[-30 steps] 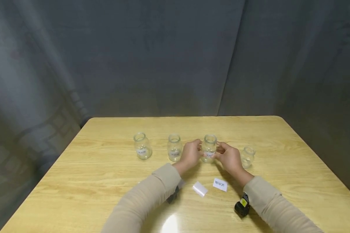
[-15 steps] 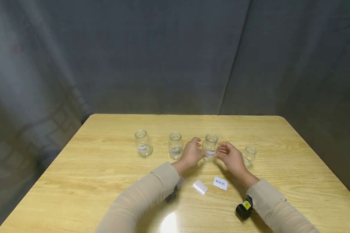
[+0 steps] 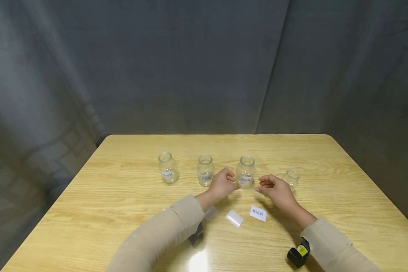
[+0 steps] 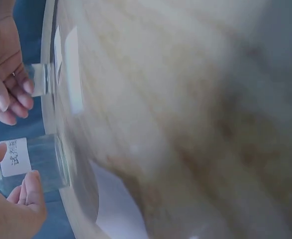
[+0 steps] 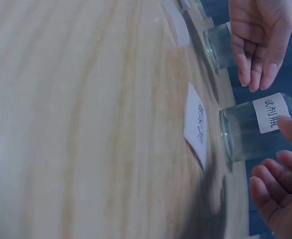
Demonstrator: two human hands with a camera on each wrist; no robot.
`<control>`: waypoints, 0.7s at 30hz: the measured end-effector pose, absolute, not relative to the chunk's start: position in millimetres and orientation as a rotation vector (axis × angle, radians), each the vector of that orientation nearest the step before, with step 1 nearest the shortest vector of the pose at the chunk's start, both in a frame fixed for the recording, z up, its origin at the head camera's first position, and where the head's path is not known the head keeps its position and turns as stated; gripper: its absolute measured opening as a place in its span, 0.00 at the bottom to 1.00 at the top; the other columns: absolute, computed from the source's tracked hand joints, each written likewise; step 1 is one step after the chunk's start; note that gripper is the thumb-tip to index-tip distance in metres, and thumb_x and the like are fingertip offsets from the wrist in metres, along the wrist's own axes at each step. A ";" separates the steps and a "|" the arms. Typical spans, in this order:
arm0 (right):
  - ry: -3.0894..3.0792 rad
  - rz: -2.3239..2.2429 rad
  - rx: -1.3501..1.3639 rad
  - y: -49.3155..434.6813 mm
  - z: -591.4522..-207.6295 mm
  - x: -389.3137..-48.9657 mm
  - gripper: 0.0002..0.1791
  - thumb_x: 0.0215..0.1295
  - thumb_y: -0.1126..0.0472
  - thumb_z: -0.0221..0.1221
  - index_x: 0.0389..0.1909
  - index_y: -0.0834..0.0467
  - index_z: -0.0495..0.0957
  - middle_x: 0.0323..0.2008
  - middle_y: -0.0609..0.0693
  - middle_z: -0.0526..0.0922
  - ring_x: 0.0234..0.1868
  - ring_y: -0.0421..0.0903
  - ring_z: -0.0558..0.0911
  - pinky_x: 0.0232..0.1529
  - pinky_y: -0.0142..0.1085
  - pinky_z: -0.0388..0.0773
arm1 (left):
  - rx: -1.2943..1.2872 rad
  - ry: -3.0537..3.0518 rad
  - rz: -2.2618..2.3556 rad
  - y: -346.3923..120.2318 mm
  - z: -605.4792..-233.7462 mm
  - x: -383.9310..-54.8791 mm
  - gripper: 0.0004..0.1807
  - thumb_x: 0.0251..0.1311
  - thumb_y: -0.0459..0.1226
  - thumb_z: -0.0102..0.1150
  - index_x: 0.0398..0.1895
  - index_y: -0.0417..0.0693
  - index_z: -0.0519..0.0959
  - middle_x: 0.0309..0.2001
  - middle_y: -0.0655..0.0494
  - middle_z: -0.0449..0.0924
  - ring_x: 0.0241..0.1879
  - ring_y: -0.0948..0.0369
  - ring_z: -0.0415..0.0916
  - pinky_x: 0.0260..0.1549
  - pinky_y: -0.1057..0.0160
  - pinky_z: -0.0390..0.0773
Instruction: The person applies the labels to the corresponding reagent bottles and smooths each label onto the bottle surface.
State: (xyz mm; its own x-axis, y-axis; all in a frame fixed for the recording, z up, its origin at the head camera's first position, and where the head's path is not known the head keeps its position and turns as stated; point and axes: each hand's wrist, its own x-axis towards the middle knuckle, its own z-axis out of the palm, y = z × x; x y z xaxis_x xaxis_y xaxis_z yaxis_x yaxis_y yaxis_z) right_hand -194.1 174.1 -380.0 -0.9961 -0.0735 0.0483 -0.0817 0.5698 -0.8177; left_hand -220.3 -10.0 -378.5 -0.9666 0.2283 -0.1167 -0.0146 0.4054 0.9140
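A clear glass jar (image 3: 246, 172) with a white printed label stands upright on the table between the hands. Just left of it is my left hand (image 3: 222, 183), thumb tip beside the jar's lower side and fingers loosely bent. In the right wrist view this left hand (image 5: 261, 37) shows a gap from the labelled jar (image 5: 255, 122). My right hand (image 3: 276, 190) hovers to the jar's right, apart from it, fingers relaxed and holding nothing. It partly hides a smaller glass jar (image 3: 292, 177). The label (image 4: 15, 157) faces the near side.
Two more labelled jars, one at far left (image 3: 168, 169) and one beside the left hand (image 3: 205, 170), stand in the same row. Nearer lie a printed white label (image 3: 258, 213) and a blank white slip (image 3: 234, 218). A dark curtain (image 3: 190, 68) hangs behind the table (image 3: 122, 196).
The right hand has moved right and nearer, away from the jar. The left hand has lowered slightly and loosened beside it. The jar stays in place, its label now uncovered.
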 end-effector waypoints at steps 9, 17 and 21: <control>-2.924 1.458 0.211 180.7 -384.8 -180.5 0.18 0.51 0.65 0.60 0.41 0.71 0.71 0.33 0.53 0.77 0.35 0.47 0.75 0.34 0.36 0.73 | 0.160 2.319 1.632 -4.3 -381.5 -207.9 0.15 0.41 0.29 0.64 0.33 0.40 0.70 0.28 0.55 0.71 0.27 0.62 0.70 0.27 0.70 0.73; -3.017 1.335 0.261 182.7 -385.3 -168.9 0.22 0.46 0.64 0.63 0.43 0.70 0.71 0.39 0.59 0.76 0.39 0.51 0.74 0.39 0.42 0.72 | 0.237 2.261 1.535 -2.5 -382.9 -198.4 0.15 0.43 0.31 0.63 0.34 0.39 0.70 0.27 0.54 0.71 0.26 0.61 0.70 0.27 0.68 0.73; -3.049 1.223 0.289 183.3 -385.3 -162.8 0.23 0.42 0.63 0.65 0.41 0.69 0.73 0.39 0.57 0.77 0.39 0.50 0.74 0.40 0.42 0.72 | 0.259 2.237 1.497 1.6 -385.9 -195.5 0.17 0.43 0.31 0.62 0.37 0.38 0.69 0.29 0.53 0.71 0.28 0.59 0.70 0.28 0.65 0.74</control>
State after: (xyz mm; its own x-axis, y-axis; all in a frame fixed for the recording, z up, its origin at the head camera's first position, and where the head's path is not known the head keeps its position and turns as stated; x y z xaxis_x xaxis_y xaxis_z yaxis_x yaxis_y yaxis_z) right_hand -162.8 183.3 -385.3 -0.9726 -0.2186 -0.0788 -0.1035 0.7112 -0.6953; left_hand -195.5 1.6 -385.9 -0.8882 0.3856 -0.2497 -0.0837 0.3987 0.9133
